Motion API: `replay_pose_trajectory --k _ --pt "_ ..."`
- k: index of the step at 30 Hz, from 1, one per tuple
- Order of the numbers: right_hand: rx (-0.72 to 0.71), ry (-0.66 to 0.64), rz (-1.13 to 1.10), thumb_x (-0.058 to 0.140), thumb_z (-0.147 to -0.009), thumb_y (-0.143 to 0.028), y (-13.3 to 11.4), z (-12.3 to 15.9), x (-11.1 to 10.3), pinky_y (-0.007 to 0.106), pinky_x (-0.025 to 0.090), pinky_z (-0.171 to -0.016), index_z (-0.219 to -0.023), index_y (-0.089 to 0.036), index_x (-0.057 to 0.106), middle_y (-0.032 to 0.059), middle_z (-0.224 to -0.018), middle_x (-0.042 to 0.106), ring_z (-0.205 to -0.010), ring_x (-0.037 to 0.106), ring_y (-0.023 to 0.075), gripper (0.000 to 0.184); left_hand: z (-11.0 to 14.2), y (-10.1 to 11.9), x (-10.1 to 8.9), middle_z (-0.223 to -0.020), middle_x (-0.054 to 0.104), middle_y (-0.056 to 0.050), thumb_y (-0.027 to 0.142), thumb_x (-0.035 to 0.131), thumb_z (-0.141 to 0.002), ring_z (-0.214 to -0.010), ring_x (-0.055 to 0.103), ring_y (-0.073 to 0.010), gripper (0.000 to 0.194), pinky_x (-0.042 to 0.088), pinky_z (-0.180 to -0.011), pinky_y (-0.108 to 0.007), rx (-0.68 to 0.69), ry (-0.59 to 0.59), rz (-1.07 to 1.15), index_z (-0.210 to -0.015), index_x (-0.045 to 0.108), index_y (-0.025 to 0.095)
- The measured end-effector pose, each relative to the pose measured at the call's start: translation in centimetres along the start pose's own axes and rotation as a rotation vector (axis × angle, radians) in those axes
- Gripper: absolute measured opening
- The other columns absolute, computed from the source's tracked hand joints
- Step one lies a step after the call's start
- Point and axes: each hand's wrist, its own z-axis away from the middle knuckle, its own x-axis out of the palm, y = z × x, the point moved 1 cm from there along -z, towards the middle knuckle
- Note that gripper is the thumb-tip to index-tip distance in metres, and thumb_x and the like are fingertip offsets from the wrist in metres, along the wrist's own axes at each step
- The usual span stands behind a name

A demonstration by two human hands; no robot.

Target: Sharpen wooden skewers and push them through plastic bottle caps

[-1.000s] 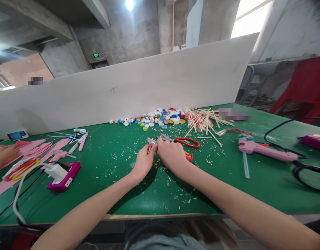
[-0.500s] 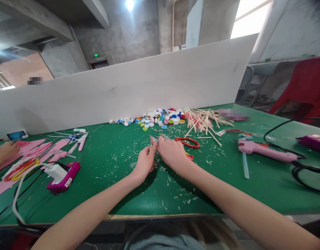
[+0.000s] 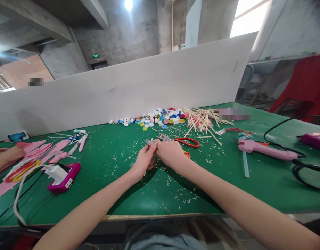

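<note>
My left hand [image 3: 144, 161] is closed around a thin wooden stick [image 3: 145, 173], whose lower end pokes out below the fingers. Against it, my right hand [image 3: 170, 152] is closed on scissors with a red and yellow handle [image 3: 187, 153]. Their short blade tip [image 3: 148, 141] reaches across to the left thumb; most of the tool is hidden by the fingers. Just behind the right hand lies another pair of scissors with red-orange handles [image 3: 188, 141], its blades pointing left. Pale wood shavings [image 3: 184, 199] are scattered around both hands.
Coloured bottle caps [image 3: 163, 118] and wooden sticks [image 3: 206, 121] are heaped by the white partition [image 3: 149, 83]. Right, a pink glue gun [image 3: 266, 150] with a cable lies on the green table [image 3: 107, 194]. Left are a magenta power strip [image 3: 64, 178], pink paper [image 3: 32, 147] and another person's hands [image 3: 12, 154].
The blade and both my hands have shifted slightly left and towards me along the stick. The other scissors behind stay put. More of the other person's hands shows at the left.
</note>
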Motion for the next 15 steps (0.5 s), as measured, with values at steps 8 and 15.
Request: replay_pose_trajectory --k 8,15 --pt "0.053 -0.025 0.006 0.034 -0.093 -0.022 -0.33 0.24 0.00 0.030 0.046 -0.066 -0.104 -0.012 0.053 0.0158 -0.089 0.069 -0.085 0.068 0.0243 0.024 -0.22 -0.15 -0.03 -0.049 0.021 0.012 0.071 0.058 -0.069 -0.035 0.020 -0.0026 0.052 0.012 -0.031 -0.014 0.004 0.021 -0.047 -0.076 0.040 0.023" --pt "0.062 -0.028 0.006 0.031 -0.094 -0.027 -0.02 -0.16 0.43 0.032 0.046 -0.065 -0.103 -0.014 0.054 0.0150 -0.091 0.069 -0.082 0.067 0.0250 0.028 -0.19 0.02 0.05 -0.052 0.021 0.011 0.069 0.055 -0.072 -0.037 0.020 -0.0025 0.050 0.012 -0.033 -0.014 -0.001 0.001 -0.043 -0.075 0.038 0.022"
